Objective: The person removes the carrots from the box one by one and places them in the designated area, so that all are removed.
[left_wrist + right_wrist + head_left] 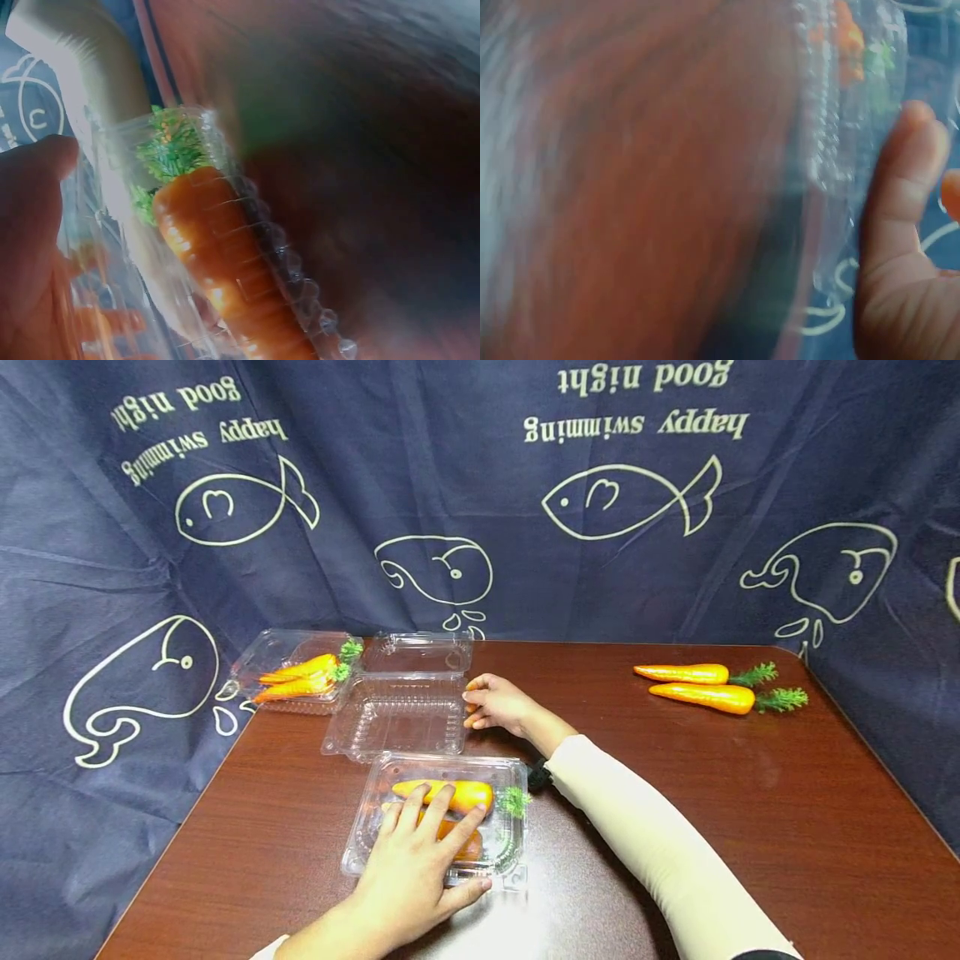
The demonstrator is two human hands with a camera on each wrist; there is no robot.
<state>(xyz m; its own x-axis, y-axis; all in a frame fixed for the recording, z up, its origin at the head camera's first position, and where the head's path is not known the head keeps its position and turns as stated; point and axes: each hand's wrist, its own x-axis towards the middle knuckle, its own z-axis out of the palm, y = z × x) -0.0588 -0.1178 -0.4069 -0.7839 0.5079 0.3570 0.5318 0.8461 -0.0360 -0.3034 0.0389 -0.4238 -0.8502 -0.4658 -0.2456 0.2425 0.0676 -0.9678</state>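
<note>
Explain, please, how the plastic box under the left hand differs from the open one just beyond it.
The near box holds carrots; none show in the middle box. The near box is closed, while the middle box's lid is swung open. The left hand rests on the near box, not the middle box. Both are clear plastic.

Open box [405, 718] is showing clear, colourless, ribbed walls. In front of open box, near box [442, 762] is showing clear too; near carrots [472, 795] are showing orange, tops green. Left of open box, left box [311, 703] is looking clear, left carrots [303, 687] showing orange, green tops. Well right of open box, right carrots [701, 697] are showing glossy orange, green fronds. Desk [750, 793] is showing reddish brown. Behind open box, curtain [480, 443] is showing navy, cream fish and whale outlines, cream lettering. Right sleeve [645, 835] is showing cream.
</note>
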